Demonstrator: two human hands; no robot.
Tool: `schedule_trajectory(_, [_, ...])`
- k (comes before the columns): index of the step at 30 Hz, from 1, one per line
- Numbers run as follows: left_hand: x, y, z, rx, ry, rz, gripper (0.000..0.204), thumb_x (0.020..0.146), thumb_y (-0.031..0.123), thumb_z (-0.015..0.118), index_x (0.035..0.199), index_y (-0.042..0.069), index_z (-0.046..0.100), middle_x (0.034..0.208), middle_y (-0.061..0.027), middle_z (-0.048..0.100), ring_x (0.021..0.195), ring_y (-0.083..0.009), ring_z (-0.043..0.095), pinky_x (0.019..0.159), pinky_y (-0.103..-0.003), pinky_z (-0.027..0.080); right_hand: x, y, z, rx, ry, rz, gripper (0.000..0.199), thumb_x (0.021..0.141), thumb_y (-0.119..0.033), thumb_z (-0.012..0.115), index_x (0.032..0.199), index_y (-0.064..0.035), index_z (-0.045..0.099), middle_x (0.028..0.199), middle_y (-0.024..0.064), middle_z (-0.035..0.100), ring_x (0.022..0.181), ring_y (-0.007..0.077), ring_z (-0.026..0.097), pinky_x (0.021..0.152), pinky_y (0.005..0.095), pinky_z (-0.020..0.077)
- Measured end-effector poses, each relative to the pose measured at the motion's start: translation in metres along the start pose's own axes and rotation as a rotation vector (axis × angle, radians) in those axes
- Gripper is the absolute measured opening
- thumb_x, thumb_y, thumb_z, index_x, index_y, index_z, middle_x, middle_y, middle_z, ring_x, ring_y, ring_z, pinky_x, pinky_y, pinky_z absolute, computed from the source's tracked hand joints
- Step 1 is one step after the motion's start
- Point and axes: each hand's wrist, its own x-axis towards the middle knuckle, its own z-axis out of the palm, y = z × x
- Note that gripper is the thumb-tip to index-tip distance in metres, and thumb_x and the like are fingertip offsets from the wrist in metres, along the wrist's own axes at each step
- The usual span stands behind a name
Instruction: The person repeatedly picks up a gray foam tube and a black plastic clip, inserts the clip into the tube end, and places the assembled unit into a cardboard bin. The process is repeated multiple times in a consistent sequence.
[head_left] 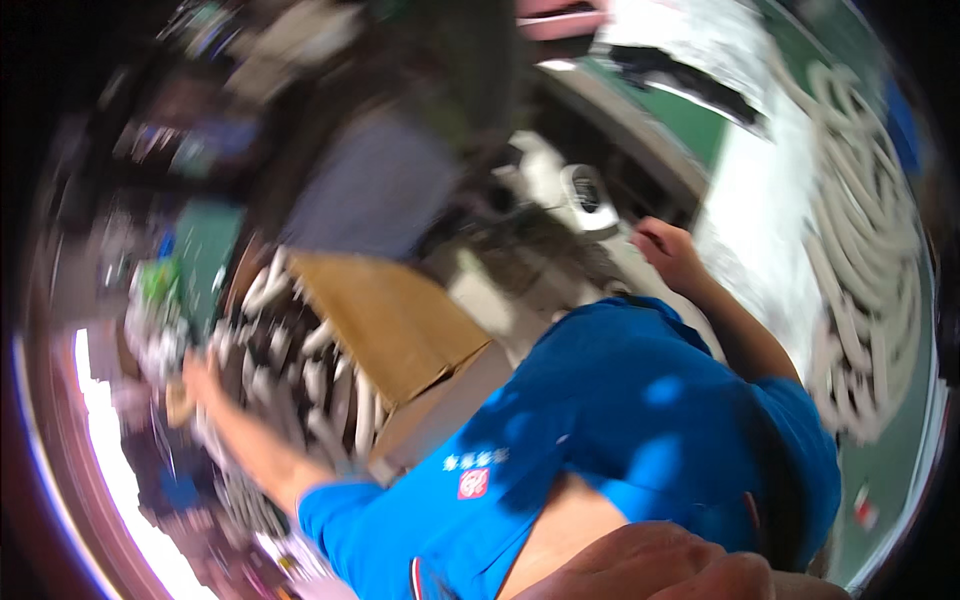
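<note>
My left hand (200, 380) reaches far out to the left, beside a pile of off-white tube-like pieces (265, 385). Motion smears its fingers, and a small tan patch shows next to them. A whitish plastic bag with green on it (155, 300) is just beyond that hand. On the other side, my right hand (670, 255) is raised near the table edge with its fingers curled in. Whatever those fingers may hold is hidden. Close to it is a white machine part with a dark round dial or panel (588, 200).
An open cardboard box (390, 320) stands in front of me, by a blurred grey-blue flat surface (370, 190). At right, a green table (890, 470) bears white sheeting (755, 220), a long heap of off-white tubes (865, 250) and a black strip (685, 85).
</note>
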Motion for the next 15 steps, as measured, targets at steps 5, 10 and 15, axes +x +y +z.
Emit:
schedule_trajectory(5, [-0.022,0.011,-0.012,-0.1,0.053,-0.001,0.08,0.075,0.052,0.068,0.132,0.003,0.042,0.13,-0.0214,0.049,0.118,-0.0375,0.047,0.099,-0.045,0.038,-0.028,0.095,-0.07,-0.342,0.323,0.253,0.019,0.084,-0.02,0.055,0.091,-0.0026,0.059,0.088,0.018,0.06,0.083,0.0354,0.059,0.074,0.0418,0.0469])
schedule_trajectory(10, [-0.072,-0.003,-0.01,0.028,0.193,0.023,0.072,0.081,0.051,0.061,0.133,0.005,0.041,0.127,-0.0196,0.049,0.116,-0.0374,0.046,0.099,-0.047,0.037,-0.085,0.188,-0.187,-1.086,0.486,0.678,0.029,0.081,-0.012,0.056,0.108,-0.0001,0.052,0.106,0.0176,0.055,0.104,0.0356,0.051,0.087,0.0432,0.0434])
schedule_trajectory(15, [-0.122,0.082,-0.074,-0.136,0.736,0.062,0.06,0.086,0.044,0.059,0.127,0.003,0.045,0.117,-0.0193,0.052,0.108,-0.0364,0.05,0.095,-0.047,0.039,-0.16,0.228,-0.25,-1.052,0.272,1.152,0.039,0.084,-0.018,0.049,0.119,-0.0018,0.05,0.122,0.0192,0.054,0.115,0.0345,0.05,0.095,0.0481,0.0401])
